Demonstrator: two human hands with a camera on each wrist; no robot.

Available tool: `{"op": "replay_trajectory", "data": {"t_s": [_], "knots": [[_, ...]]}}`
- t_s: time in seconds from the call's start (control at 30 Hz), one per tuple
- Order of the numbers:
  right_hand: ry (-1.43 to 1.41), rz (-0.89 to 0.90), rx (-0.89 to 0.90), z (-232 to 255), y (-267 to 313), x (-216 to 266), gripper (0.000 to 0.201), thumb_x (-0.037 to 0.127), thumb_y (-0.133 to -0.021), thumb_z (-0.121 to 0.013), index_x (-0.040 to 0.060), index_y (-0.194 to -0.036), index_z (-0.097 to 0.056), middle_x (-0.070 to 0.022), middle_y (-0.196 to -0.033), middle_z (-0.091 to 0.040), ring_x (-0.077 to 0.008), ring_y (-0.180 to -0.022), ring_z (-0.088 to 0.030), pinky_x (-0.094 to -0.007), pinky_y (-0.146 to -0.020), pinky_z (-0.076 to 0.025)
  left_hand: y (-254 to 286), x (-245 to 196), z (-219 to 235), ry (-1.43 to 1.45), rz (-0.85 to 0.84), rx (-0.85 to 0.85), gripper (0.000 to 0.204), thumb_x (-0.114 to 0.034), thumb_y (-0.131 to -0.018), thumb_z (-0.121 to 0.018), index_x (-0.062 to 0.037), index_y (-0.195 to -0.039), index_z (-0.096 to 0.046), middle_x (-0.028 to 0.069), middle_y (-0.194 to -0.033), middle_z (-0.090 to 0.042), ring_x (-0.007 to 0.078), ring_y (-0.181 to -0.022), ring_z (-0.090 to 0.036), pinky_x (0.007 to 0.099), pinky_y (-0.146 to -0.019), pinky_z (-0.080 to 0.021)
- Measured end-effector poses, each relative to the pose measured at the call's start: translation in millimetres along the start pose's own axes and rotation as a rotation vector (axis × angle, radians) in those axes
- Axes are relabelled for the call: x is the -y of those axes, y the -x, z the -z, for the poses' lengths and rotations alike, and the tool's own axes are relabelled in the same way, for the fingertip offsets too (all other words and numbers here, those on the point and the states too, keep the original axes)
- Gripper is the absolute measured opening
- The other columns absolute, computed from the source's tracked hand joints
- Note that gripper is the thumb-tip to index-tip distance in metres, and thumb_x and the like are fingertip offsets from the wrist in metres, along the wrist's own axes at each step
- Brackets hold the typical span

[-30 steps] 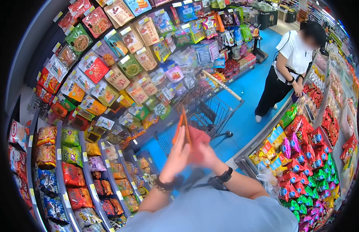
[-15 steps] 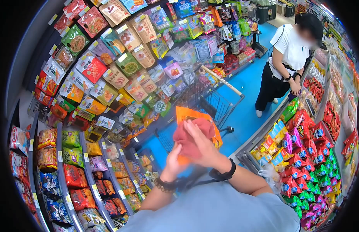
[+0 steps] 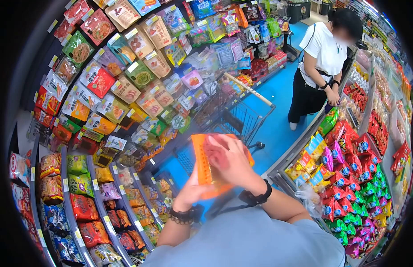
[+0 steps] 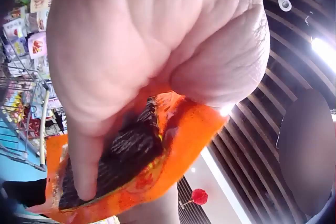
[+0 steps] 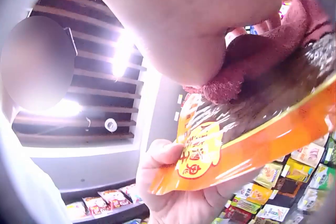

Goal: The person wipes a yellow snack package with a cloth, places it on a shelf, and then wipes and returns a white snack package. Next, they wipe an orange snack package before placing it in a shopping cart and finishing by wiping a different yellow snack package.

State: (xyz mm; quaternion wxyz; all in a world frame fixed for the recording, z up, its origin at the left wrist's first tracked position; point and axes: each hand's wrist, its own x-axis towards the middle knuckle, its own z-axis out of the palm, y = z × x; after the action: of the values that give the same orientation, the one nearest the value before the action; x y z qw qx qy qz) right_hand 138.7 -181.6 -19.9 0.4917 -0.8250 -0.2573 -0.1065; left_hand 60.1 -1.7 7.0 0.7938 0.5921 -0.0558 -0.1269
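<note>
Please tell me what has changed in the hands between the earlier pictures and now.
The packet was first seen almost edge-on; now its broad side is turned up to the head view. The left hand, flat against it at first, now grips its edge. The right hand still holds the cloth against the packet. The cart and the person in white stayed nearby.
</note>
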Motion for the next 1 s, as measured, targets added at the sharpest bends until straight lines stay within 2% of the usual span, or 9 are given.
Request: {"op": "replay_trajectory", "data": {"t_s": [0.2,0.23,0.33,0.37,0.47,0.6,0.7,0.8,1.0], "knots": [[0.037,0.326,0.285,8,2,14,0.074,0.018,-0.086,-0.085,0.0185,-0.155,-0.058,-0.0252,-0.174,-0.028,-0.0544,-0.156,-0.030,-0.0632,-0.124,-0.030,-2,33,26,-0.064,-0.013,-0.022,0.082,0.003,-0.092,-0.073,-0.0067,-0.163,-0.034,0.0081,-0.157,-0.050,0.0195,-0.139,-0.055,0.0381,-0.115,-0.046],[0.076,0.304,0.314,7,0,12,0.080,0.026,-0.084,-0.088,0.0173,-0.157,-0.056,-0.0279,-0.174,-0.025,-0.0540,-0.158,-0.026,-0.0634,-0.126,-0.025,-3,35,29,-0.049,-0.040,-0.029,0.072,0.003,-0.092,-0.075,-0.0059,-0.156,-0.042,0.0066,-0.150,-0.055,0.0176,-0.129,-0.062,0.0362,-0.109,-0.051],[-0.004,0.145,0.197,7,-4,8,0.089,0.033,-0.080,-0.091,0.0166,-0.159,-0.052,-0.0295,-0.174,-0.023,-0.0549,-0.159,-0.024,-0.0624,-0.128,-0.022,5,31,17,-0.181,-0.045,-0.165,0.071,0.005,-0.094,-0.073,-0.0053,-0.157,-0.041,0.0068,-0.150,-0.055,0.0176,-0.131,-0.060,0.0362,-0.110,-0.050],[-0.024,0.110,0.173,8,-5,6,0.103,0.032,-0.074,-0.093,0.0250,-0.164,-0.044,-0.0294,-0.174,-0.021,-0.0605,-0.156,-0.024,-0.0659,-0.125,-0.027,3,23,8,-0.134,-0.108,-0.143,0.071,0.007,-0.095,-0.070,-0.0047,-0.158,-0.040,0.0063,-0.149,-0.055,0.0176,-0.134,-0.057,0.0361,-0.112,-0.048],[-0.084,0.007,0.174,4,0,-5,0.104,0.035,-0.074,-0.093,0.0218,-0.165,-0.043,-0.0288,-0.174,-0.021,-0.0587,-0.157,-0.024,-0.0654,-0.126,-0.027,4,20,4,-0.020,-0.114,-0.177,0.075,0.009,-0.095,-0.070,-0.0046,-0.161,-0.037,0.0062,-0.151,-0.054,0.0187,-0.138,-0.055,0.0364,-0.114,-0.047],[-0.095,0.100,0.181,-10,4,-5,0.096,0.023,-0.077,-0.091,0.0186,-0.163,-0.047,-0.0208,-0.175,-0.028,-0.0546,-0.159,-0.021,-0.0624,-0.127,-0.028,1,31,24,-0.107,-0.070,-0.170,0.080,0.011,-0.094,-0.068,-0.0045,-0.164,-0.033,0.0080,-0.155,-0.051,0.0199,-0.141,-0.053,0.0371,-0.116,-0.046],[-0.225,0.145,0.271,-14,7,-3,0.087,0.006,-0.078,-0.088,0.0136,-0.158,-0.053,-0.0207,-0.173,-0.034,-0.0453,-0.162,-0.024,-0.0532,-0.130,-0.028,2,39,23,-0.176,-0.065,-0.188,0.080,0.013,-0.093,-0.066,-0.0040,-0.164,-0.034,0.0093,-0.157,-0.050,0.0202,-0.142,-0.052,0.0371,-0.115,-0.047],[-0.322,0.183,0.213,-19,12,-2,0.083,-0.003,-0.075,-0.086,0.0102,-0.152,-0.059,-0.0230,-0.166,-0.044,-0.0447,-0.159,-0.033,-0.0503,-0.127,-0.036,-1,33,18,-0.172,-0.132,-0.167,0.078,0.014,-0.092,-0.063,-0.0034,-0.163,-0.036,0.0103,-0.156,-0.051,0.0205,-0.142,-0.053,0.0374,-0.114,-0.048],[-0.345,0.308,0.132,-25,14,-1,0.069,0.001,-0.077,-0.084,0.0109,-0.143,-0.067,-0.0202,-0.156,-0.057,-0.0441,-0.156,-0.040,-0.0524,-0.125,-0.039,4,22,25,-0.491,-0.074,-0.041,0.075,0.012,-0.096,-0.060,-0.0026,-0.164,-0.032,0.0111,-0.155,-0.054,0.0205,-0.143,-0.052,0.0381,-0.115,-0.048]]}}
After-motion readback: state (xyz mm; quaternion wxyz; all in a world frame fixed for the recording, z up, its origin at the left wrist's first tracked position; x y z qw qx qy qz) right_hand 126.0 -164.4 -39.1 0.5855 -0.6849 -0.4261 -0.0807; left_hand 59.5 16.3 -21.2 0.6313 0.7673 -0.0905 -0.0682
